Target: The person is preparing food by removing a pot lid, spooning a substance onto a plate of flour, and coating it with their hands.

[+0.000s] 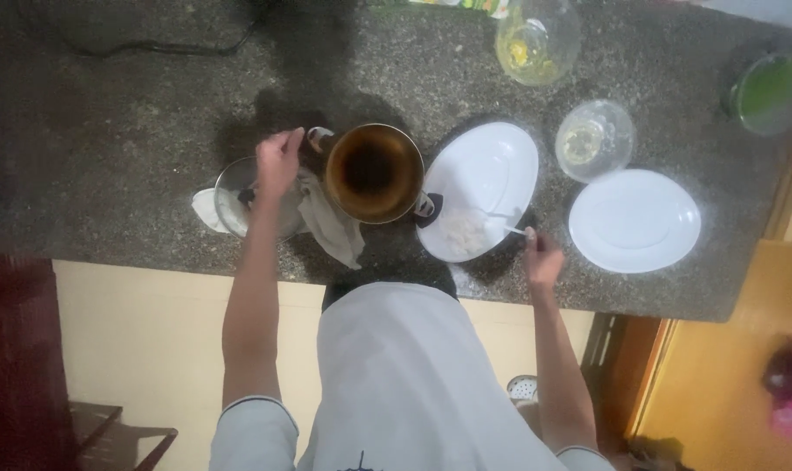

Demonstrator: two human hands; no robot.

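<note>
On the speckled grey worktop (108, 148), the left hand (278, 161) is gripping the near handle of a steel pot (374, 172), its grip curled shut around it. Just left of that grip a glass lid (234, 205) is lying flat on a pale cloth (330, 222), which is trailing toward the worktop's near edge. The right hand (542, 260) is pinching a spoon (505, 228) whose long axis is running up and leftward from the grip, its bowl pointing into whitish food on an oval white plate (492, 170). Right of that grip an empty round white plate (635, 220) is sitting; beyond it two clear glass bowls (594, 139) are standing. A green-and-white package (465, 5) is lying at the far edge, barely visible.
</note>
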